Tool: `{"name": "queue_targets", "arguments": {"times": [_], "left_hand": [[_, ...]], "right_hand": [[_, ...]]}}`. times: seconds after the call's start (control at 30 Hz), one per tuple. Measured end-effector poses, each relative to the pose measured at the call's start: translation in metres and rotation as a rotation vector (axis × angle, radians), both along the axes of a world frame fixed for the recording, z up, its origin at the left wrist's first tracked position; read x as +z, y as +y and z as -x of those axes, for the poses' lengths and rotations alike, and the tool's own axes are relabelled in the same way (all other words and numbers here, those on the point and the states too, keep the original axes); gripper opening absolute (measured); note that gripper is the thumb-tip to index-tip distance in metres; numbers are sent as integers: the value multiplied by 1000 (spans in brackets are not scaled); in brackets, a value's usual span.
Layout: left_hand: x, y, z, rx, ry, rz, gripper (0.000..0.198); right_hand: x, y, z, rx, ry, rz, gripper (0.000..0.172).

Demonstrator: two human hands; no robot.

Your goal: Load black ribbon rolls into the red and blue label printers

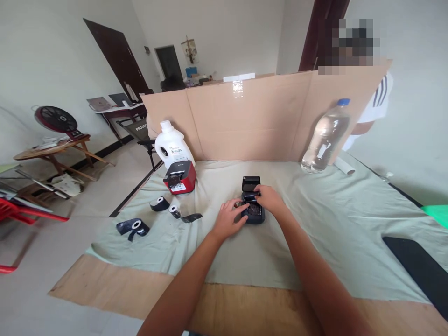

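Observation:
A small black label printer (pixel 259 218) stands in the middle of the cloth, its lid (pixel 251 182) tipped back. Between lid and body lies a black roll (pixel 249 197), and my right hand (pixel 270 200) grips its right end with the fingers closed. My left hand (pixel 229 219) rests on the printer's left side with its fingers stretched out, the index fingertip reaching over the opening. How far the roll sits inside the printer I cannot tell.
Left on the cloth are a red and black printer (pixel 181 178), a white jug (pixel 173 147) and several loose black rolls (pixel 160 204). A water bottle (pixel 325 137) leans against the cardboard screen (pixel 245 123). A black phone (pixel 416 266) lies right. Behind the screen stands a person.

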State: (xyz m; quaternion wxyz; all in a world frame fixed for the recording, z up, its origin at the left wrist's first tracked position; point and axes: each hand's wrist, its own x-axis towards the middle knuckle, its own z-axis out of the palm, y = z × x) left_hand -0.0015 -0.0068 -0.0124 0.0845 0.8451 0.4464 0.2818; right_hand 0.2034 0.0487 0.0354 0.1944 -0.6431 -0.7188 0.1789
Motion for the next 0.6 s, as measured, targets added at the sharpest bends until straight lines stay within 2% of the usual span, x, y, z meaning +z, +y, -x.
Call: {"name": "queue_targets", "arguments": {"times": [0.17, 0.33, 0.47, 0.6], "left_hand": [[0, 0, -1, -20, -7, 14, 43], [0, 0, -1, -51, 10, -4, 54], [-3, 1, -1, -84, 0, -41, 49], [-6, 3, -1, -116, -10, -75, 47]], "right_hand": [[-1, -5, 6, -45, -115, 50, 28], [-5, -4, 8, -124, -89, 56, 30], [-12, 6, 3, -212, 94, -74, 42], [-20, 16, -2, -165, 362, -175, 61]]}}
